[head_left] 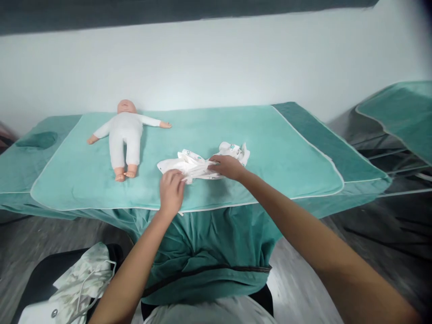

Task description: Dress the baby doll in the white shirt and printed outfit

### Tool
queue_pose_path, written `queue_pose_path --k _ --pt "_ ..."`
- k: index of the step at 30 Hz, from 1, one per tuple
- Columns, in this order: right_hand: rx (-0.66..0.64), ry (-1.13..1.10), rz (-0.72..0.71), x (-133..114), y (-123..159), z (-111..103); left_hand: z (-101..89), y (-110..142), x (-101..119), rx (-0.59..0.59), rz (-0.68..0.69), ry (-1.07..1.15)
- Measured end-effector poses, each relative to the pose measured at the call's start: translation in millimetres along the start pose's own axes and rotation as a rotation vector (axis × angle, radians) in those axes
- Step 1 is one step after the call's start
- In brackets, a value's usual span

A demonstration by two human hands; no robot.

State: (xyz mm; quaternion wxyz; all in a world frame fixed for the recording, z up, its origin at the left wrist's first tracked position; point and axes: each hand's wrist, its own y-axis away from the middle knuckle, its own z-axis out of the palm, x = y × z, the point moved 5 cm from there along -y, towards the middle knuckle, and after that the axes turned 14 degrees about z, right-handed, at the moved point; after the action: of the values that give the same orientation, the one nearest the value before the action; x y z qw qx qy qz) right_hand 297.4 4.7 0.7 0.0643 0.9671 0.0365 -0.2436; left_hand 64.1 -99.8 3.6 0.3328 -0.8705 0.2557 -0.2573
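Observation:
A bunched white cloth with small green prints lies on the green bed cover, and its folds hide its exact kind. My left hand pinches the near left edge of this cloth. With fingers closed, my right hand grips its middle, while one crumpled end spreads out beyond the knuckles. To the left, a baby doll in a white bodysuit lies on its back, arms stretched out and feet toward me. Neither hand touches the doll.
The light green mat covers a bed against a white wall. A small dark green pillow rests at the left end. Lower left, a black chair bears a patterned cloth and a white device with a cable. Another green-covered bed stands at right.

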Motion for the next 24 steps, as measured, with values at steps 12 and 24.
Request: queue_pose_path --k 12,24 --pt "1.007 -0.729 0.130 149 24 -159 -110.5 -50 -55 0.740 -0.439 0.466" --pt "0.302 -0.081 -0.086 26 66 -101 -101.6 -94 9 0.048 -0.527 1.057"
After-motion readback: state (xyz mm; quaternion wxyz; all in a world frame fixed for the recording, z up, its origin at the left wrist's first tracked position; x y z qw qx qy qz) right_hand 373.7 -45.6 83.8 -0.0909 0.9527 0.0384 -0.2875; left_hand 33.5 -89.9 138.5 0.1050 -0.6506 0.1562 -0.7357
